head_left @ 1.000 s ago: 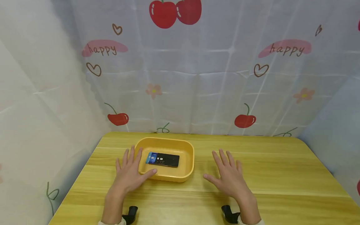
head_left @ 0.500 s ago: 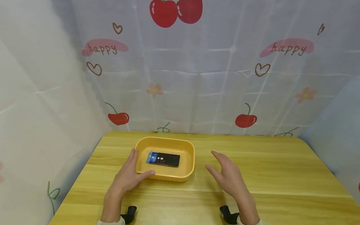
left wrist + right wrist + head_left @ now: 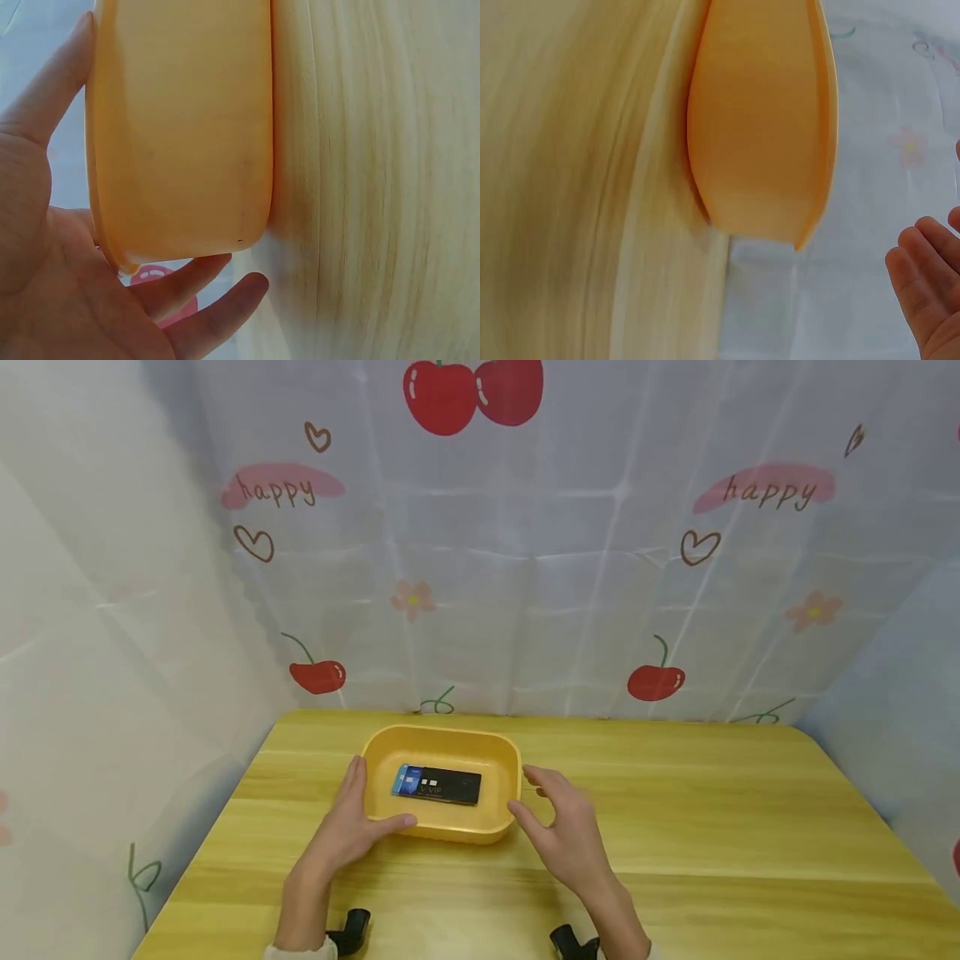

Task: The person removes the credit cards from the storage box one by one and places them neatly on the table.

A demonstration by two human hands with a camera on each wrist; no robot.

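Observation:
A yellow plastic basin [image 3: 501,827] rests on the table. Inside it lie a black card [image 3: 457,787] lettered "VIP" and a blue card [image 3: 407,781], overlapping. At the basin's left end, my left hand [image 3: 341,835] has its thumb against the near rim and its fingers along the left side. In the left wrist view, the fingers [image 3: 217,319] are spread and fairly straight around the basin's corner. My right hand [image 3: 566,831] is beside the right end, thumb and fingers parted. The right wrist view shows its fingers [image 3: 922,281] apart from the basin wall [image 3: 761,142].
The wood-grain table [image 3: 712,843] reaches back to a white curtain [image 3: 525,635] printed with cherries and hearts. More curtain hangs on both sides. Black wrist mounts [image 3: 348,932] show on both wrists.
My right hand has moved left to the basin's right end, its spread fingers drawing together. My left hand has settled against the left end. The basin and cards have stayed put.

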